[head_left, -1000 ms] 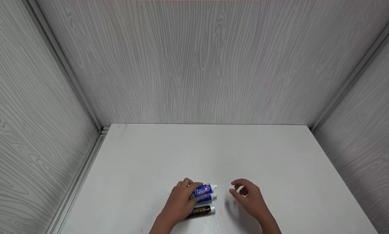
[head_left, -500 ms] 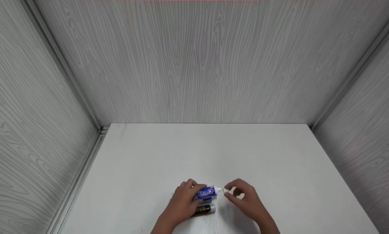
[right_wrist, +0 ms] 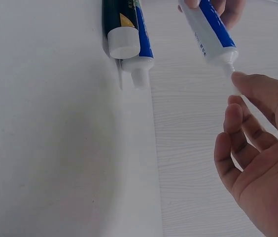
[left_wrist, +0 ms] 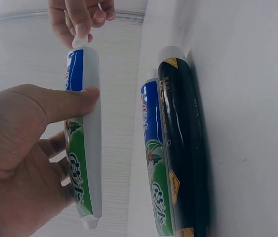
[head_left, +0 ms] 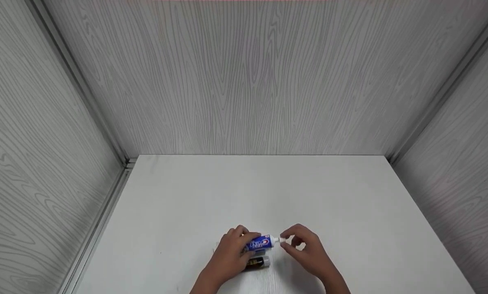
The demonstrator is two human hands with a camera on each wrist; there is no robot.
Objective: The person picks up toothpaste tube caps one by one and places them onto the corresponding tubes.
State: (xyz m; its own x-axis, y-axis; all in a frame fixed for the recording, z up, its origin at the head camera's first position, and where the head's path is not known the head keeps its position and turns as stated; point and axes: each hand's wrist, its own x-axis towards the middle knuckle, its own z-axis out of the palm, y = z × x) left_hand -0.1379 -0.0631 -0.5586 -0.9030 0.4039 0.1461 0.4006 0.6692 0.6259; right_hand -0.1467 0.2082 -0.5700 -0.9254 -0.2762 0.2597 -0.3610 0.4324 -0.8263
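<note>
My left hand (head_left: 227,254) grips a blue, green and white toothpaste tube (left_wrist: 84,143), thumb across its side and fingers behind. The tube is raised above the table, its nozzle end pointing toward my right hand (head_left: 307,247). Between thumb and fingertips, my right hand pinches a small white cap (left_wrist: 80,41) at the nozzle, mostly covered by the fingers. Below, a second blue and green toothpaste tube (left_wrist: 154,153) lies beside a black tube with a white cap (left_wrist: 179,123). In the head view my left hand partly hides both lying tubes.
The white tabletop (head_left: 260,192) spreads out around the hands. Grey wood-grain panels stand at the back (head_left: 244,81), on the left (head_left: 36,163) and on the right (head_left: 460,175).
My left hand has lifted the toothpaste tube and shifted it slightly right, away from the second tube. My right hand has moved left, bringing the cap to the nozzle.
</note>
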